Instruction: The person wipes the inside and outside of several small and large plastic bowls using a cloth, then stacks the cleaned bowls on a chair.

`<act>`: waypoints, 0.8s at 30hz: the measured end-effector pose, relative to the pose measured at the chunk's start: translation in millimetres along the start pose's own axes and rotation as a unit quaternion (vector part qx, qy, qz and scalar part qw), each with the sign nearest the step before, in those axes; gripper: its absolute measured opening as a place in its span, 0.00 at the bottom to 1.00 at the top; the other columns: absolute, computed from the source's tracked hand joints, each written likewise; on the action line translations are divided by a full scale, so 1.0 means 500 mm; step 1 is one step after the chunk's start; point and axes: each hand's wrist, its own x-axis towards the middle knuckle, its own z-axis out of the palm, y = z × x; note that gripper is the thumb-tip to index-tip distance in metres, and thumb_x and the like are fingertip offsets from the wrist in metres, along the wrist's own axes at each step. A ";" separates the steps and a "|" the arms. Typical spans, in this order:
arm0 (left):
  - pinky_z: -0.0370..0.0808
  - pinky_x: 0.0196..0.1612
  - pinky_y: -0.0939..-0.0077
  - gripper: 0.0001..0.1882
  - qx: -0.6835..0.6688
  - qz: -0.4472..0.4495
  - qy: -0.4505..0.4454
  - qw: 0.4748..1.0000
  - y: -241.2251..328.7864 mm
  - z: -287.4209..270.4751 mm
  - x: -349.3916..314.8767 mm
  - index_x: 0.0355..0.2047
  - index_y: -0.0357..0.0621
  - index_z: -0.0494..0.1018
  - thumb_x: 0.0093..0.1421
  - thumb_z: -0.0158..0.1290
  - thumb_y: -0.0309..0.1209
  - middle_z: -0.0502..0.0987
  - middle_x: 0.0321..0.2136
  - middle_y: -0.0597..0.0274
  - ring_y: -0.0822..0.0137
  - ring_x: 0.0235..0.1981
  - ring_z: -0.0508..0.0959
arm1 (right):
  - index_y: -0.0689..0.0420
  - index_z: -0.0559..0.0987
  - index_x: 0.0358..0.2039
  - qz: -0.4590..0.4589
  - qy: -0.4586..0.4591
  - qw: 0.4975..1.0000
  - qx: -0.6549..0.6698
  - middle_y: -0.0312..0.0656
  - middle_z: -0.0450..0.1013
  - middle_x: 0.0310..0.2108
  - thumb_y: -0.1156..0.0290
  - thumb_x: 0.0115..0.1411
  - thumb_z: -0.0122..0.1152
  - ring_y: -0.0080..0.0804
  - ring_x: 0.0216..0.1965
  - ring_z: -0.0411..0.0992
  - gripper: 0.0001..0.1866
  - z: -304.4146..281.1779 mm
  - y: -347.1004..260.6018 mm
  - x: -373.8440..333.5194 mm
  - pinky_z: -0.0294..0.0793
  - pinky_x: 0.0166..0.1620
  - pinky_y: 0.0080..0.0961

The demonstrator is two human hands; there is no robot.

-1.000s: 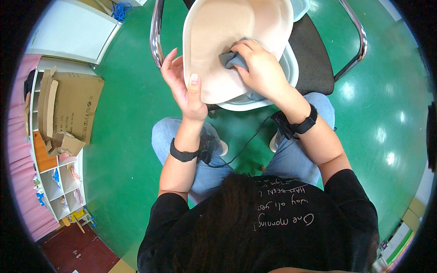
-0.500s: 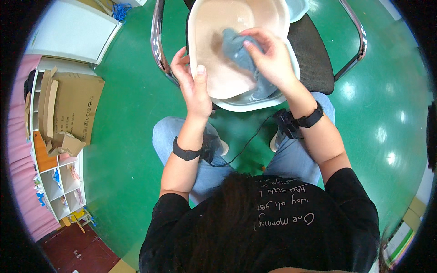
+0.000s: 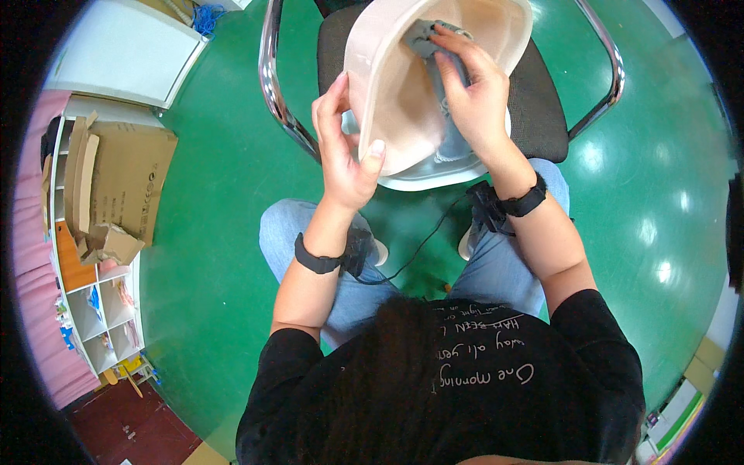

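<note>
A pale pink plastic basin [image 3: 401, 116] is tilted up on its side, its left wall raised. My left hand [image 3: 346, 159] grips the basin's near left edge, thumb on the rim and fingers on the outer wall. My right hand [image 3: 480, 105] is closed on a grey-blue cloth [image 3: 421, 37] and presses it against the inside of the basin. Part of the cloth hangs down past the rim toward a light blue basin [image 3: 422, 180] underneath. Most of that lower basin is hidden by the pink one.
Both basins are over the dark seat of a chair [image 3: 539, 105] with chrome armrests [image 3: 271, 85]. A black cable [image 3: 422, 244] runs between my wrist straps above the green floor [image 3: 209, 271]. To the left stand an opened cardboard box [image 3: 132, 182] and white shelves [image 3: 116, 306].
The pink basin has been tilted, its left side lifted, and shifted to the right. My left hand has moved right with it. My right hand has carried the cloth farther up the inside.
</note>
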 end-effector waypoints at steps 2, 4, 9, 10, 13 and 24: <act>0.63 0.56 0.65 0.44 -0.008 -0.002 0.012 1.000 -0.005 0.000 -0.003 0.63 0.36 0.53 0.54 0.53 0.51 0.61 0.50 0.54 0.61 0.51 0.65 | 0.56 0.80 0.40 -0.059 -0.025 0.996 -0.068 0.44 0.74 0.48 0.78 0.55 0.58 0.44 0.46 0.73 0.11 0.002 -0.011 -0.007 0.70 0.52 0.32; 0.62 0.57 0.65 0.44 -0.032 -0.020 0.026 0.999 -0.004 0.002 -0.006 0.63 0.36 0.52 0.54 0.53 0.51 0.61 0.50 0.54 0.61 0.51 0.65 | 0.55 0.81 0.42 -0.074 -0.078 0.988 -0.112 0.42 0.74 0.47 0.78 0.54 0.60 0.44 0.51 0.70 0.14 0.010 -0.028 -0.020 0.69 0.53 0.31; 0.60 0.58 0.65 0.44 -0.066 -0.044 0.034 0.996 0.001 0.001 -0.006 0.63 0.36 0.51 0.55 0.52 0.51 0.62 0.52 0.53 0.61 0.52 0.65 | 0.54 0.82 0.39 -0.134 -0.158 0.974 -0.091 0.40 0.74 0.44 0.76 0.49 0.60 0.41 0.43 0.69 0.15 0.038 -0.037 -0.046 0.71 0.48 0.32; 0.59 0.59 0.65 0.44 -0.069 -0.043 0.035 0.996 -0.001 0.000 -0.006 0.63 0.36 0.51 0.56 0.52 0.51 0.61 0.53 0.52 0.61 0.52 0.64 | 0.54 0.82 0.39 -0.133 -0.158 0.974 -0.090 0.40 0.74 0.44 0.76 0.49 0.60 0.41 0.43 0.69 0.15 0.041 -0.038 -0.049 0.71 0.48 0.32; 0.59 0.59 0.65 0.43 -0.076 -0.054 0.034 0.995 0.002 0.000 -0.004 0.63 0.37 0.51 0.56 0.51 0.52 0.61 0.54 0.51 0.60 0.53 0.64 | 0.54 0.82 0.37 -0.130 -0.229 0.963 -0.060 0.36 0.75 0.43 0.75 0.50 0.59 0.40 0.42 0.68 0.13 0.045 -0.045 -0.059 0.71 0.48 0.30; 0.69 0.52 0.66 0.47 -0.013 -0.035 0.016 0.999 -0.012 -0.005 -0.004 0.65 0.43 0.46 0.53 0.56 0.50 0.60 0.56 0.48 0.57 0.56 0.65 | 0.57 0.82 0.38 -0.106 -0.223 0.968 0.037 0.43 0.77 0.39 0.78 0.51 0.60 0.44 0.42 0.74 0.12 0.020 -0.013 -0.019 0.71 0.49 0.32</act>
